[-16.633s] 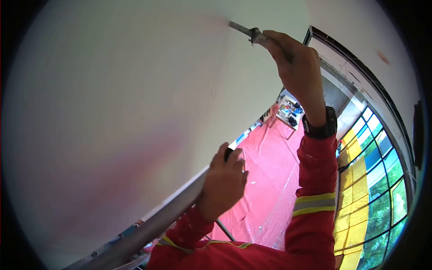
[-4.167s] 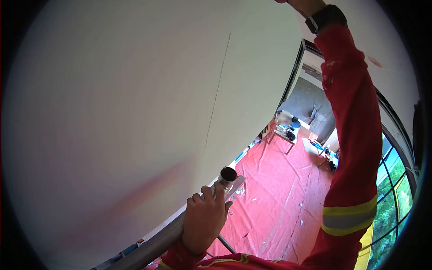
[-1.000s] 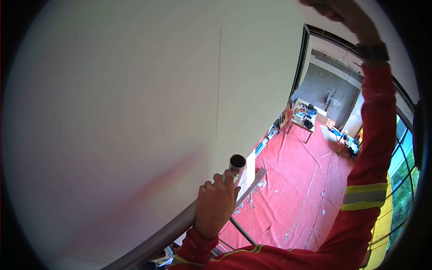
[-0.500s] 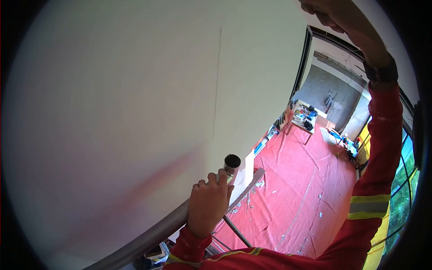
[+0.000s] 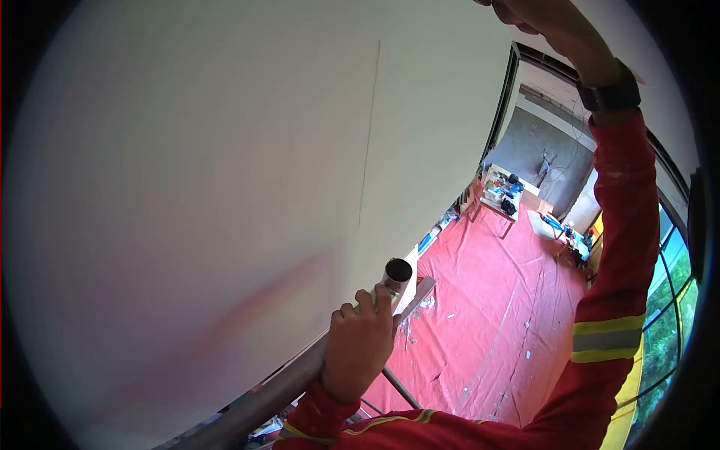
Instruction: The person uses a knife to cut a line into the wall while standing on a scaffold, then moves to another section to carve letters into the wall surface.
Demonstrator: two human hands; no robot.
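Observation:
My left hand (image 5: 358, 345) is closed round the upper end of a thick metal pipe (image 5: 285, 381), just below its round open mouth, close to the pale wall panel (image 5: 247, 150). Raised to the top edge of the view, my right hand (image 5: 529, 15) has its fingers curled; the frame cuts off their upper part, and whatever they hold is out of sight. A dark band (image 5: 611, 91) circles the right wrist. A thin line (image 5: 369, 135) runs down the panel between the two hands.
Far below, a red sheet (image 5: 480, 300) covers the floor. At the back stands a table (image 5: 491, 196) with assorted items. More items lie on a white board (image 5: 546, 231) beside it. Rails cross beneath my left hand. Windows (image 5: 664, 330) line the right side.
My right hand and forearm have shifted left and slightly up in the view. My left hand appears a little further right, still round the pipe. The background has shifted slightly.

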